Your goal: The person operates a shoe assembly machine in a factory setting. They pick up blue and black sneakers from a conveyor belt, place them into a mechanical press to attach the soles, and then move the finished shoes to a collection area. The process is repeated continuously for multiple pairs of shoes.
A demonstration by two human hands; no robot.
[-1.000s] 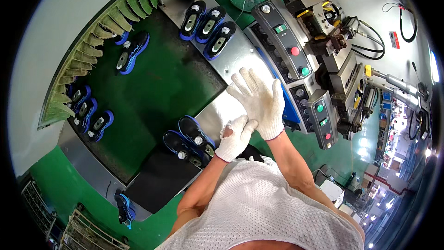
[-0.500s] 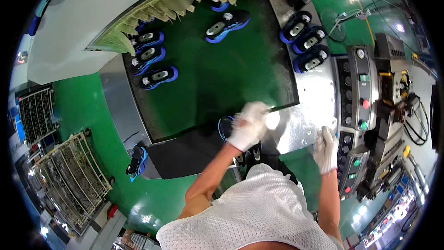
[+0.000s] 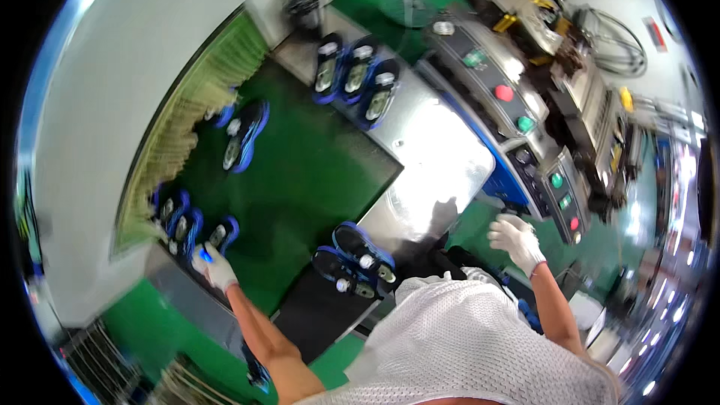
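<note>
My left hand (image 3: 215, 268), in a white glove, reaches to the belt's left edge. It covers the near end of a black-and-blue shoe (image 3: 223, 233); a bright blue patch shows at the fingers, but blur hides whether they grip. Two similar shoes, one of them nearer the curtain (image 3: 187, 229), lie just beyond. Away to the right, my gloved right hand (image 3: 516, 240) hangs in the air below the control panel, fingers loosely apart and holding nothing. A pair of shoes (image 3: 363, 246) lies side by side at the belt's near end, close to my body.
The green belt (image 3: 300, 172) runs under a strip curtain (image 3: 202, 105) into a white machine. One shoe (image 3: 246, 135) sits mid-belt, another by the curtain. Three more (image 3: 356, 71) rest on the metal ledge beside a dark jar (image 3: 304, 4). Button panels (image 3: 487, 82) stand on the right.
The view has swung to the right. My left hand has gone from the belt's near edge to the shoes at its left side. The right hand's fingers have spread.
</note>
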